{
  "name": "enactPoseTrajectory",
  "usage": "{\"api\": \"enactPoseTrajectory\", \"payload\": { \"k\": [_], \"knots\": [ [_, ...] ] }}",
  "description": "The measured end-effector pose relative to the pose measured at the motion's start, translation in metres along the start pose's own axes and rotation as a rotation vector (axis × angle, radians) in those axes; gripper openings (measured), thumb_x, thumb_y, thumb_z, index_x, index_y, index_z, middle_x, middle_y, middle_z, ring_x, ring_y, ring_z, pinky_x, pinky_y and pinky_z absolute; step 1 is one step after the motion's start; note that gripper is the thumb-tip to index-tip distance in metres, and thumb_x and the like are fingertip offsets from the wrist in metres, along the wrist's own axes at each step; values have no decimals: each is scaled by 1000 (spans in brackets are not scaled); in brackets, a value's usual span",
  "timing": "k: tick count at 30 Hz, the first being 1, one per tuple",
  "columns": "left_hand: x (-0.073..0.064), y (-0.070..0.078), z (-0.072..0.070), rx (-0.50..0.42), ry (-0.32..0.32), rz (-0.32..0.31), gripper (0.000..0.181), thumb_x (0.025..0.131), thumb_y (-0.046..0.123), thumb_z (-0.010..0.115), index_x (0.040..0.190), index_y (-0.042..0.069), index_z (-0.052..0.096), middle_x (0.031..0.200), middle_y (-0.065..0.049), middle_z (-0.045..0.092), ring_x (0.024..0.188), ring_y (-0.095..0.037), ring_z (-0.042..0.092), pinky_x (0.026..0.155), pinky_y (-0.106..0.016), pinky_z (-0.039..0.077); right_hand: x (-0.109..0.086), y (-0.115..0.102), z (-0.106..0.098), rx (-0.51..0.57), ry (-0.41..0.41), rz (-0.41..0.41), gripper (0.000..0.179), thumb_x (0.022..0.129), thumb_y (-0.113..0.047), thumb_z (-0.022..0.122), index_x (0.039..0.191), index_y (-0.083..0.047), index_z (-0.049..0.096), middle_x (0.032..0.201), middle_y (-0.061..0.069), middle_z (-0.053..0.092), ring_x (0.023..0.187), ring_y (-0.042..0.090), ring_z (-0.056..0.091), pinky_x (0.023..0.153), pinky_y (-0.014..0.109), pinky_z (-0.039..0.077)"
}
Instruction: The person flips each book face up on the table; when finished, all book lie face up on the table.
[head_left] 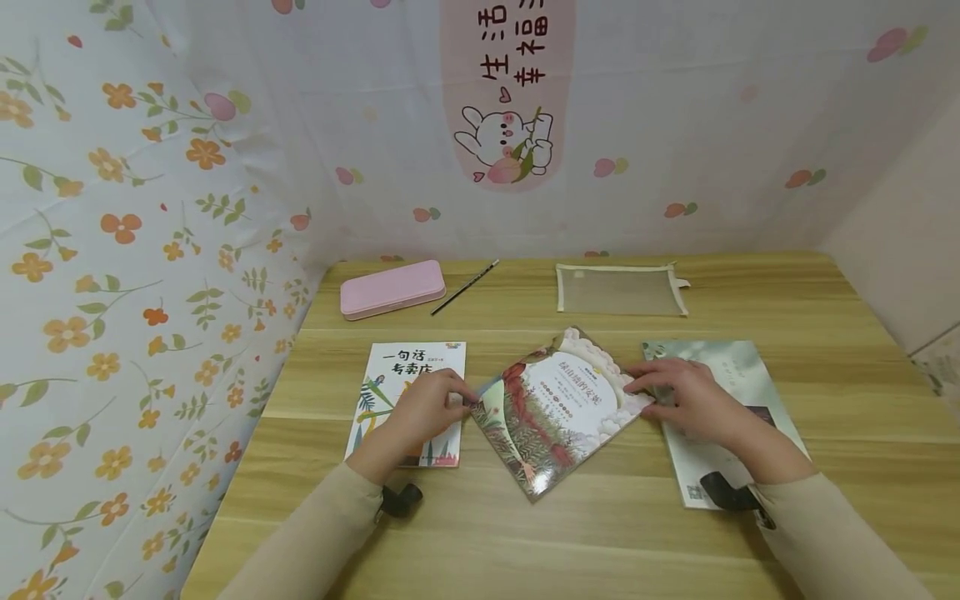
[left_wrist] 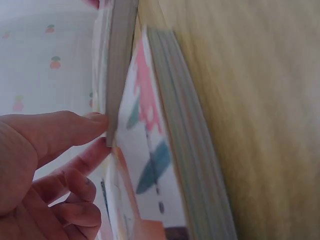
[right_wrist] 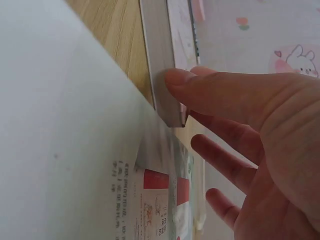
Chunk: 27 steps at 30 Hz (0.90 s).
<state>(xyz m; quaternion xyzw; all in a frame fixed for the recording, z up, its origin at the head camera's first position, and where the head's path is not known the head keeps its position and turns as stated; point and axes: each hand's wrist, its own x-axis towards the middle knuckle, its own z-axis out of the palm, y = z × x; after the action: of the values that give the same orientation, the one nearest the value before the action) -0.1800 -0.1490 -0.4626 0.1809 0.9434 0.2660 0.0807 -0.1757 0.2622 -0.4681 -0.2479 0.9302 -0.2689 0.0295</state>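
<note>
Left arm (head_left: 303, 537) and right arm (head_left: 836, 533) both reach forward in beige sleeves, slanting in toward each other, hands apart. Left grip (head_left: 429, 408) is a thumb-and-index pinch, the other fingers tucked in toward the palm. Right grip (head_left: 693, 402) pinches too, but its remaining fingers are kinda fanned out, just slightly bent.

pink case (head_left: 392, 290), dark pencil (head_left: 466, 287), mesh pouch (head_left: 622, 291)
</note>
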Motion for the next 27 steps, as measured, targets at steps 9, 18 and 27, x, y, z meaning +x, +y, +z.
{"api": "enactPoseTrajectory", "payload": {
  "k": [9, 18, 27],
  "knots": [
    [-14, 4, -1, 9, -38, 26, 24, 93, 15, 77, 116, 18, 79, 94, 8, 73, 67, -7, 53, 59, -24, 45, 10, 10, 0, -35, 69, -42, 37, 84, -9, 85, 118, -21, 77, 123, 7, 74, 121, 41, 64, 97, 66, 39],
    [-20, 2, 3, -114, -118, 90, 17, 92, 10, 78, 107, 17, 80, 83, 10, 68, 63, -4, 48, 57, -21, 42, 25, 12, -3, -103, 63, -67, 31, 85, -14, 85, 114, -20, 79, 119, 8, 75, 114, 40, 67, 94, 69, 43],
    [-26, 5, 7, -170, -175, 117, 17, 90, 8, 79, 105, 15, 81, 82, 8, 69, 57, -2, 50, 55, -20, 44, 39, 13, -3, -89, 27, -1, 31, 87, -11, 82, 116, -21, 80, 121, 10, 75, 114, 39, 67, 96, 69, 35]
  ]
}}
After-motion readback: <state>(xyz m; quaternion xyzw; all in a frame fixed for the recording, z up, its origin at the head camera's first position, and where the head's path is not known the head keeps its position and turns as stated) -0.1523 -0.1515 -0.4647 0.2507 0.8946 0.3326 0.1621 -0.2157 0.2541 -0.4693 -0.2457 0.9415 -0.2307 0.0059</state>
